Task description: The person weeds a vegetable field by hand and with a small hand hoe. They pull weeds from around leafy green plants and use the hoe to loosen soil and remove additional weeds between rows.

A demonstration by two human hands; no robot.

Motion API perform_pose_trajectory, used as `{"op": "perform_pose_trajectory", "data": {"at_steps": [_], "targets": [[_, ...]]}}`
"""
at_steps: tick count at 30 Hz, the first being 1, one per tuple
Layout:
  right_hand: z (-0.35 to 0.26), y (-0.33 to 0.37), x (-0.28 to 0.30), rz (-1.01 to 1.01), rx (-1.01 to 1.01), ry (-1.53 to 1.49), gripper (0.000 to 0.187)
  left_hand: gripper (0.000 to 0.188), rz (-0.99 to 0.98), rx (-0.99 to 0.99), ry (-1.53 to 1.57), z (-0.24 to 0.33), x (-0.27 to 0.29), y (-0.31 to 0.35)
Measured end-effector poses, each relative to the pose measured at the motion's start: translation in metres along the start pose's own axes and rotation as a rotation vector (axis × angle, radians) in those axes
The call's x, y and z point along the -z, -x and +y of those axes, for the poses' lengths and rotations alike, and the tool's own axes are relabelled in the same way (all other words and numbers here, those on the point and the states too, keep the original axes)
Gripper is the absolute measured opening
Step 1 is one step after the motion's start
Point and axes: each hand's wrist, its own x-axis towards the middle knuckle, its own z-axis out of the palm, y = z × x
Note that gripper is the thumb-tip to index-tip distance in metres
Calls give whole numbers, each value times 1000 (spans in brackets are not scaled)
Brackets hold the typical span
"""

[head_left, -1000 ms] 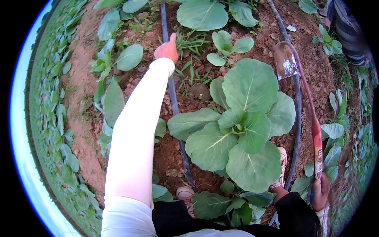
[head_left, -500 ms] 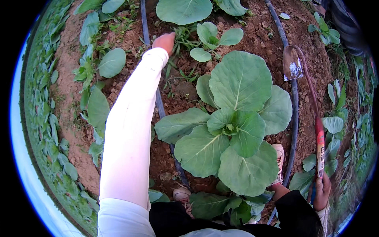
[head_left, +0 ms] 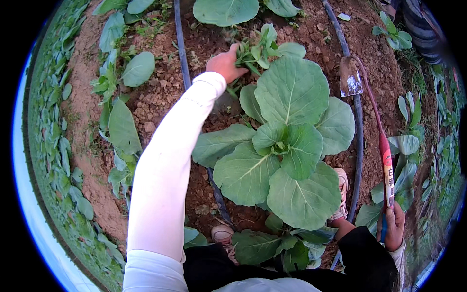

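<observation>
Small leafy weed (head_left: 253, 53) gripped at the far edge of the big cabbage plant (head_left: 282, 146).
Left hand (head_left: 224, 63) has its fingers clamped on the weed's stems beside the drip hose (head_left: 182, 53); right hand (head_left: 391, 226) is wrapped around the hoe (head_left: 372, 107) handle, its blade resting on soil.

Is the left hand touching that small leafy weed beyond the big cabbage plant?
Touching: the head view shows the left hand closed around the small weed's leaves.

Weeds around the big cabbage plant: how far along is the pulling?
Done: nothing pulled lies in view. In hand: the left hand grips a small weed clump beside the cabbage plant; the right hand holds a hoe. Left: small weeds along the drip hose.
</observation>
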Motion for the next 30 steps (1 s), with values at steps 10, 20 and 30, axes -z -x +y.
{"op": "perform_pose_trajectory", "data": {"at_steps": [10,20,30], "targets": [[0,-1,2,-91,-50,-2,28,28,226,137,558,-27,-23,-18],[-4,-6,-5,-14,-68,28,25,17,338,15,-119,-20,0,9],[-6,-9,-2,-61,-95,60,25,39,347,244,375,-22,11,-14]]}}
